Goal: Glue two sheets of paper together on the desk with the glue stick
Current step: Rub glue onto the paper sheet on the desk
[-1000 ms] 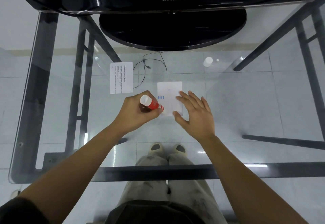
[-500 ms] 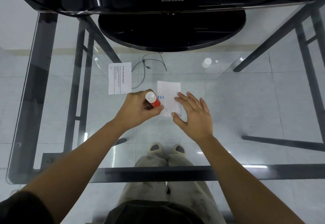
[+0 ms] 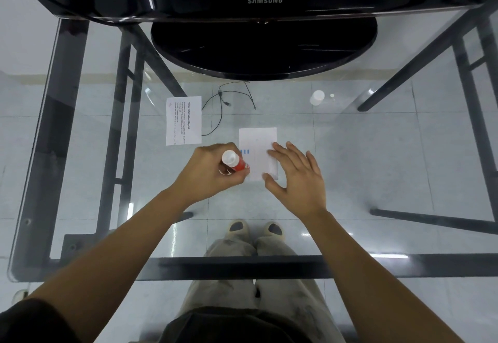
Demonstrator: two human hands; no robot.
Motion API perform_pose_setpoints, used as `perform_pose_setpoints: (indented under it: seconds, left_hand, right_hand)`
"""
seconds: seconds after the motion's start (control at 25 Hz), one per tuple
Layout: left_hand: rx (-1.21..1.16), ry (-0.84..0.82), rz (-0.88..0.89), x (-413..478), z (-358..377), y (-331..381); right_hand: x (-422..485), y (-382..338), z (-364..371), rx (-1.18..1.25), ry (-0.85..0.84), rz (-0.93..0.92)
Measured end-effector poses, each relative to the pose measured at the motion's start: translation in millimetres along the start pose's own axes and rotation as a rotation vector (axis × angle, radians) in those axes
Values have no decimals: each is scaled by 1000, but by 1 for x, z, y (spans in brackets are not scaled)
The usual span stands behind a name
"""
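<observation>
Pressing down near the left edge of the small white sheet [image 3: 257,143], the red glue stick [image 3: 237,163] sits tilted, its white end up toward the camera and its working end hidden at the paper's lower left side, so whether glue actually touches the paper cannot be told. That sheet lies flat on the glass desk [image 3: 377,154], near the middle, with a short row of blue marks at its left edge just beside the stick. The slant seems meant to drag the tip along the margin, where a seam would be wanted.

The left hand [image 3: 213,174] wraps the stick in a closed fist, fingers curled round the barrel and thumb tucked toward the paper; the wrist is bent slightly inward, the forearm running up from the lower left. The right hand [image 3: 296,175] lies spread and flat, grasping nothing, its fingertips [image 3: 273,147] resting on the sheet's right part and the thumb at its lower edge, most likely to keep the light paper from sliding under the stick's pull.

The second sheet, the printed report [image 3: 183,120], waits apart to the upper left, just beside a thin black cable [image 3: 223,103], clear of the gluing. A monitor base [image 3: 264,46] stands beyond, and a small white cap-like thing [image 3: 317,97] rests far right.
</observation>
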State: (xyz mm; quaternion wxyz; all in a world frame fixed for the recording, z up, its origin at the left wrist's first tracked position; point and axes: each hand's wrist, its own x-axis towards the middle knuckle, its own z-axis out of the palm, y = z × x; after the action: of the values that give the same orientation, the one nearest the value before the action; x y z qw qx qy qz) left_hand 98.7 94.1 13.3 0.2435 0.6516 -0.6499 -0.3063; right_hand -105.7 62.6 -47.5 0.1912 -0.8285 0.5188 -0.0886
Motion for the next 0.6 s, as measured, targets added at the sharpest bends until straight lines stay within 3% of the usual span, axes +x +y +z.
perform_pose_setpoints:
  seconds: [0.16, 0.32, 0.6]
  left_hand:
    - [12, 89, 15, 3, -8, -6]
    - [-7, -28, 68, -3, 6, 6]
    - [-2, 10, 54, 5, -1, 1]
  right_hand:
    - [-1, 1, 1, -6, 18, -6]
    - [0, 1, 0, 1, 1, -4]
    - [0, 1, 0, 8, -2, -6]
